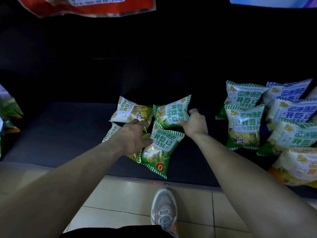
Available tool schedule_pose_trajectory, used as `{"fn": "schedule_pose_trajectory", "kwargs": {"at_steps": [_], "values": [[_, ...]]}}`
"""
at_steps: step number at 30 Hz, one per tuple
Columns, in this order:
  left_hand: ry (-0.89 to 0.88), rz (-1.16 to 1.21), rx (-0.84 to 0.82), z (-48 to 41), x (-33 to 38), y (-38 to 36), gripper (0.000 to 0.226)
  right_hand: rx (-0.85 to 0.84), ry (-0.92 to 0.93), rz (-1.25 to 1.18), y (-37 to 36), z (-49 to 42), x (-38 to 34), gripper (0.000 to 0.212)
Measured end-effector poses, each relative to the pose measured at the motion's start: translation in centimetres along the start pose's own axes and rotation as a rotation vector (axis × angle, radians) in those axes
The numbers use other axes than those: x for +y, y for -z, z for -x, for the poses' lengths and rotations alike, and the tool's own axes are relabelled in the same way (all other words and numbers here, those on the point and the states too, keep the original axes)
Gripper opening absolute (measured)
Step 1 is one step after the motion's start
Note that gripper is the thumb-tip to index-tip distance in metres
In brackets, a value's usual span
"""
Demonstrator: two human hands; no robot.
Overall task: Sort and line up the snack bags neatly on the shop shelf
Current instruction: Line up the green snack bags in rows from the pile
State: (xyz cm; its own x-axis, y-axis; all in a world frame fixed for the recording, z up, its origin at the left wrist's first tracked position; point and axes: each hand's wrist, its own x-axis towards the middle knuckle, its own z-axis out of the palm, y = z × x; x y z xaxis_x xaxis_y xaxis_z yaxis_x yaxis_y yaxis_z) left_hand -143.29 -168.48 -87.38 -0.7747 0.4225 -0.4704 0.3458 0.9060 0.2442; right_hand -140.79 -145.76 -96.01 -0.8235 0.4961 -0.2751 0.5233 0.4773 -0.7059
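Several green-and-white snack bags lie jumbled on the dark shelf point(56, 134) in the middle. My right hand point(195, 124) grips the near edge of the far right green bag point(169, 112). My left hand point(135, 136) lies over the pile, its thumb against the front green bag point(161, 148), its fingertips near the far left bag point(130, 109). Another bag point(111, 133) is partly hidden under my left wrist. Whether the left fingers curl round anything is unclear.
At the right stand green bags point(243, 127), blue-and-white bags point(289, 110) and an orange bag point(298, 167). More bags peek in at the left edge point(8, 107). A red bag point(94, 6) hangs above. My grey shoe point(163, 212) stands on the tiled floor below the shelf edge.
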Motion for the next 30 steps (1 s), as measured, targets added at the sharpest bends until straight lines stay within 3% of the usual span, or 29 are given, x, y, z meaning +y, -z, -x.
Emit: {"fn": "schedule_pose_trajectory", "kwargs": {"at_steps": [8,12,16,20,25,30], "values": [[-0.044,-0.011,0.059,0.0,1.2,1.2,0.071,0.114,0.221,0.126,7.6,-0.3,-2.4,0.048],[-0.105,0.055,0.206,1.1,3.6,3.0,0.067,0.143,0.328,0.288,14.6,2.3,-3.1,0.052],[-0.181,0.158,0.346,2.8,7.4,4.4,0.069,0.061,0.360,0.421,21.0,7.1,-2.9,0.054],[-0.358,0.164,0.393,5.0,12.8,4.7,0.088,-0.018,0.370,0.545,25.0,12.4,-0.8,0.050],[-0.559,-0.208,0.314,7.2,20.1,3.7,0.094,-0.004,0.404,0.571,26.3,16.2,2.5,0.048],[-0.525,-0.433,0.239,6.7,24.5,1.3,0.095,-0.038,0.365,0.531,27.2,16.7,4.9,0.050]]}}
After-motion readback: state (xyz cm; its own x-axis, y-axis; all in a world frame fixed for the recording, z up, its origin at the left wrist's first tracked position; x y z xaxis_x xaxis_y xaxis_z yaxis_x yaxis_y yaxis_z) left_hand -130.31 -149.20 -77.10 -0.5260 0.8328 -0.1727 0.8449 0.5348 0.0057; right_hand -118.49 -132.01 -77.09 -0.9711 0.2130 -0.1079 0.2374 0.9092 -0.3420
